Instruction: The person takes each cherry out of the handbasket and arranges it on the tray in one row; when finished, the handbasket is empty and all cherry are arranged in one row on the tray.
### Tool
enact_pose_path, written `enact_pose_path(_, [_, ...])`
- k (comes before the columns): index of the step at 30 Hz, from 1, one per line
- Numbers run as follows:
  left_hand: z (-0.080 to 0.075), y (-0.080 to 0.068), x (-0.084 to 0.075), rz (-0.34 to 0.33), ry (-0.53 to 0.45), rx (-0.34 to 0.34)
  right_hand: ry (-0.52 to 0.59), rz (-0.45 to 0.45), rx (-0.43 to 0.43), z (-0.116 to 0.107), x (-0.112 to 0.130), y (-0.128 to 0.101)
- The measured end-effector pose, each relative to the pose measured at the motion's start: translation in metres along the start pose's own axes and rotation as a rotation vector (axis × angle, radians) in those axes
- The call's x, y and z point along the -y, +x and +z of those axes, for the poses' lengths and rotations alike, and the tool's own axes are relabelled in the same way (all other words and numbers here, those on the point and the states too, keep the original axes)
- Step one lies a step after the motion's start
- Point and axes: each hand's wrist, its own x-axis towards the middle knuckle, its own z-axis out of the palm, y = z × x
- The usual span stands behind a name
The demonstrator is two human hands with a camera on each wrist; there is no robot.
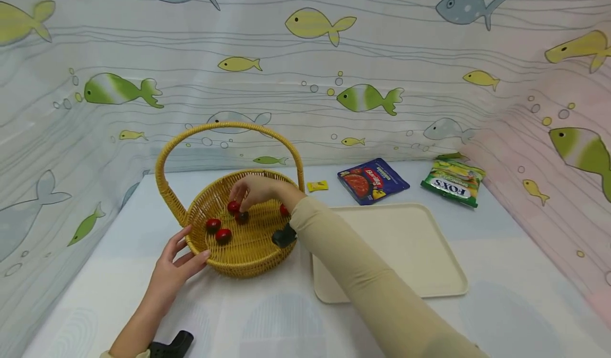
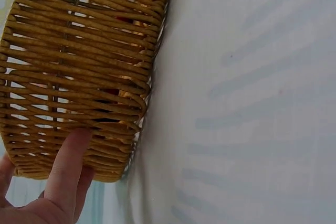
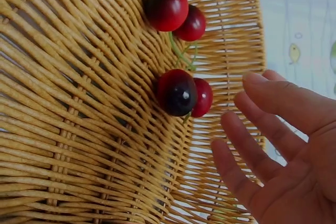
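Observation:
A round yellow wicker basket (image 1: 245, 265) with a tall arched handle stands on the left of the table. Inside lie several dark red cherries (image 1: 223, 236), some on green stems. My right hand (image 1: 255, 191) reaches into the basket above two cherries (image 3: 177, 93). In the right wrist view its fingers are spread a little short of that pair, holding nothing, and another pair of cherries (image 3: 166, 8) lies farther along. My left hand (image 1: 174, 268) touches the basket's left outer side near the rim, thumb and fingers spread. In the left wrist view one fingertip presses the woven wall (image 2: 73, 77).
Right of the basket lies a cream tray (image 1: 396, 246), partly under my right forearm. Behind it are a small yellow packet (image 1: 317, 186), a blue Barilla pouch (image 1: 374, 181) and a green Fox's bag (image 1: 453, 182). A fish-patterned curtain (image 1: 267, 82) surrounds the table.

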Motion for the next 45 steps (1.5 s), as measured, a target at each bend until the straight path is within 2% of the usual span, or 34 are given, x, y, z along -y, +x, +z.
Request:
enact_pose_path(6, [0.000,-0.001,-0.002,-0.004,-0.001,0.002,-0.042,0.021,0.082,0.002,0.000,0.007])
enact_pose_path(14, [0.001,0.001,-0.002,0.002,-0.012,0.002,-0.170,0.098,0.220,-0.001,-0.005,0.009])
enact_pose_path(20, [0.001,0.002,0.000,0.021,-0.014,-0.001,-0.138,0.145,0.274,0.000,-0.009,0.010])
enact_pose_path(24, [0.001,0.002,0.000,0.020,-0.015,-0.003,-0.154,0.140,0.304,0.003,-0.007,0.014])
enact_pose_path(32, [0.000,0.001,0.000,0.026,-0.016,-0.001,-0.305,0.096,0.371,0.009,-0.001,0.020])
enact_pose_path(39, [0.000,0.000,-0.002,0.027,0.003,0.014,-0.304,0.172,0.397,0.010,0.003,0.014])
enact_pose_path(45, [0.000,-0.001,-0.003,0.023,0.020,0.005,-0.167,0.241,0.447,0.009,0.007,0.013])
